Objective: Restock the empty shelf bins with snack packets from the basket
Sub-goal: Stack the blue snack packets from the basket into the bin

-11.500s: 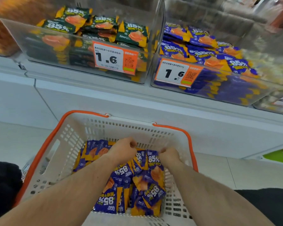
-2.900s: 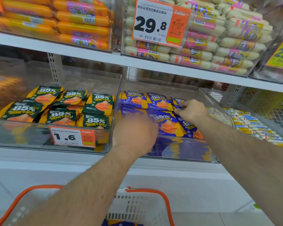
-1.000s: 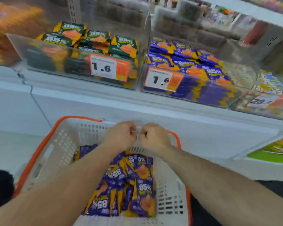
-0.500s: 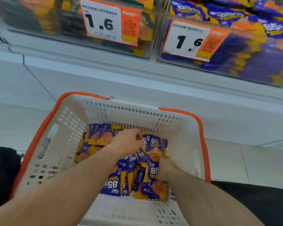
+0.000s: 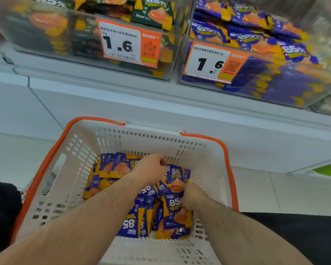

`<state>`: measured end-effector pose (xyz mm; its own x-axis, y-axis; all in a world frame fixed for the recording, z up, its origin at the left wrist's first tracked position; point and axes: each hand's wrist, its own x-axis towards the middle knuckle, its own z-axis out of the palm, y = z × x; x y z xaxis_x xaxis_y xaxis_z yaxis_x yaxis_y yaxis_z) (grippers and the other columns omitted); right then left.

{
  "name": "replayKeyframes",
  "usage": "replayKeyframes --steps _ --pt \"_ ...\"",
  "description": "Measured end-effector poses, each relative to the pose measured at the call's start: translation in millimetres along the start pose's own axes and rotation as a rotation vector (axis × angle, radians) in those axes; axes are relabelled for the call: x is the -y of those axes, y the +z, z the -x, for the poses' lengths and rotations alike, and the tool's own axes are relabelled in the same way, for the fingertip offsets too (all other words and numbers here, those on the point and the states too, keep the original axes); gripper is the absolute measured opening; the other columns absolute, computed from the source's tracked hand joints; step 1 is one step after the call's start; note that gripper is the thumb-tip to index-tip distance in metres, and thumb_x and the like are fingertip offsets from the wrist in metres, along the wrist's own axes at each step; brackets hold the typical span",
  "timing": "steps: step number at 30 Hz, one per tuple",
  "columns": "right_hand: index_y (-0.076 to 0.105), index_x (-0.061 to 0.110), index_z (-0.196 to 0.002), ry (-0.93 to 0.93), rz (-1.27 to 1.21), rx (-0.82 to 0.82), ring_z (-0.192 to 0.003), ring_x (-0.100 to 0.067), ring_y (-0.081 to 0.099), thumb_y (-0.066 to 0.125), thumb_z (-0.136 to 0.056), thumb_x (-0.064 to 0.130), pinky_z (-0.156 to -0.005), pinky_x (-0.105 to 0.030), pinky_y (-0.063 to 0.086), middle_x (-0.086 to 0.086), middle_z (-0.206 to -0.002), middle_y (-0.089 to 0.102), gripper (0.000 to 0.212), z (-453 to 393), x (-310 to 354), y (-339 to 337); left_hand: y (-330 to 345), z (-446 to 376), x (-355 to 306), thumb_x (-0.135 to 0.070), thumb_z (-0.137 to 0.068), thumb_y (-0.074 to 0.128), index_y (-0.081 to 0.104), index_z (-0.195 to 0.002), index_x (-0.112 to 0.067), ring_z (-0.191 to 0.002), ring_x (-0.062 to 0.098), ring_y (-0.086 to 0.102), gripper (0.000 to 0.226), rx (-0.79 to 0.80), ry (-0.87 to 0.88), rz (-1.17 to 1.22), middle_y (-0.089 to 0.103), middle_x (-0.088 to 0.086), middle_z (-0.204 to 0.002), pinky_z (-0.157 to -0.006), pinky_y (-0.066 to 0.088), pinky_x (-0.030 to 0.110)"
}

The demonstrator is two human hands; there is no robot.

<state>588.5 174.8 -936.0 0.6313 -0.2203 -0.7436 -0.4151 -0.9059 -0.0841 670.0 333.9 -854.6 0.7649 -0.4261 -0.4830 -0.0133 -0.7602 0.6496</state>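
Head view: both hands are down in the basket (image 5: 80, 150), gathering packets (image 5: 172, 211). Left hand (image 5: 151, 169) and right hand (image 5: 192, 195) each have fingers curled onto a purple packet. Next, probably: lift them to the purple bin (image 5: 275, 87) above.

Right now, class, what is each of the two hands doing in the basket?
Left hand: fingers curled, pinching the top edge of a purple snack packet.
Right hand: fingers curled among the packets; what it grips cannot be told.
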Motion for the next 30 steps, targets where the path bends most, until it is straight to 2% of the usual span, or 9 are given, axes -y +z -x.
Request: replayKeyframes --steps 2,3,8,13,16,20,22,24,30 --pt "0.064 0.022 -0.09 -0.054 -0.053 -0.033 -0.092 -0.023 0.06 0.061 -0.088 0.008 -0.082 -0.036 0.054 -0.006 -0.104 0.064 0.014 10.6 2.6 -26.3 -3.9 3.8 -8.2 -0.019 -0.095 0.047 0.06 -0.116 -0.02 -0.084 0.013 0.058 0.025 -0.017 0.009 0.035 0.061 -0.005 -0.1 -0.076 0.053 0.031" --pt "0.058 0.023 -0.08 -0.069 -0.067 -0.071 -0.087 -0.022 0.058 0.057 -0.09 0.007 -0.074 -0.034 0.052 -0.004 -0.096 0.062 0.019 16.7 4.4 -42.5 -7.0 5.6 -11.3 -0.02 -0.095 0.048 0.059 -0.117 -0.021 -0.087 0.013 0.059 0.025 -0.032 0.006 0.052 0.062 -0.004 -0.105 -0.079 0.053 0.031" --pt "0.068 0.02 -0.106 -0.198 -0.155 -0.286 -0.091 -0.022 0.062 0.057 -0.09 0.013 -0.072 -0.031 0.051 -0.004 -0.099 0.065 0.02 62.5 15.7 -127.9 -34.4 12.3 -29.6 -0.023 -0.094 0.058 0.044 -0.137 -0.013 -0.079 0.008 0.054 0.047 -0.046 -0.034 0.22 0.055 -0.003 -0.106 -0.076 0.045 0.027" --pt "0.063 0.017 -0.081 -0.327 -0.273 -0.482 -0.087 -0.021 0.059 0.064 -0.087 0.012 -0.069 -0.027 0.043 -0.006 -0.093 0.064 0.008 117.6 30.7 -205.0 -78.9 24.1 -56.9 -0.021 -0.085 0.068 0.067 -0.099 -0.018 -0.088 0.017 0.064 0.014 0.052 0.068 0.326 0.07 0.004 -0.1 -0.075 0.05 0.03" --pt "0.06 0.017 -0.073 -0.405 -0.448 -0.564 -0.069 -0.014 0.055 0.066 -0.087 0.009 -0.063 -0.028 0.042 -0.002 -0.078 0.061 0.017 144.9 38.3 -231.5 -103.3 38.5 -72.1 -0.009 -0.088 0.065 0.069 -0.105 -0.017 -0.091 0.016 0.07 0.02 0.125 0.177 0.43 0.075 0.002 -0.099 -0.072 0.056 0.028" --pt "0.055 0.032 -0.089 -0.425 -0.676 -0.768 -0.089 -0.013 0.061 0.07 -0.087 0.018 -0.075 -0.033 0.054 0.003 -0.1 0.063 0.021 170.7 48.4 -243.6 -131.0 53.1 -87.1 0.0 -0.092 0.059 0.068 -0.102 -0.008 -0.093 0.024 0.071 0.016 0.025 0.288 0.487 0.075 0.01 -0.101 -0.079 0.058 0.039" --pt "0.051 0.027 -0.094 -0.406 -0.735 -0.979 -0.078 -0.01 0.058 0.071 -0.084 0.016 -0.066 -0.019 0.05 0.003 -0.093 0.059 0.025 184.3 50.0 -239.3 -139.4 59.4 -94.3 0.002 -0.092 0.058 0.067 -0.105 -0.003 -0.095 0.03 0.07 0.017 -0.018 0.34 0.508 0.074 0.014 -0.102 -0.08 0.057 0.042" --pt "0.048 0.023 -0.084 -0.414 -0.742 -1.128 -0.069 -0.013 0.056 0.071 -0.081 0.011 -0.058 -0.018 0.042 -0.001 -0.087 0.057 0.026 194.2 48.1 -232.7 -144.5 68.5 -103.4 0.003 -0.093 0.057 0.067 -0.107 -0.004 -0.088 0.025 0.069 0.019 -0.032 0.396 0.536 0.073 0.014 -0.104 -0.071 0.057 0.033" --pt "0.059 0.022 -0.077 -0.527 -0.978 -1.011 -0.073 -0.019 0.062 0.066 -0.086 -0.004 -0.069 -0.032 0.054 -0.001 -0.08 0.066 0.028 208.1 51.3 -227.9 -146.1 80.8 -129.9 0.004 -0.094 0.056 0.067 -0.095 -0.011 -0.076 0.014 0.068 0.019 -0.119 0.529 0.727 0.075 0.004 -0.091 -0.058 0.055 0.024"
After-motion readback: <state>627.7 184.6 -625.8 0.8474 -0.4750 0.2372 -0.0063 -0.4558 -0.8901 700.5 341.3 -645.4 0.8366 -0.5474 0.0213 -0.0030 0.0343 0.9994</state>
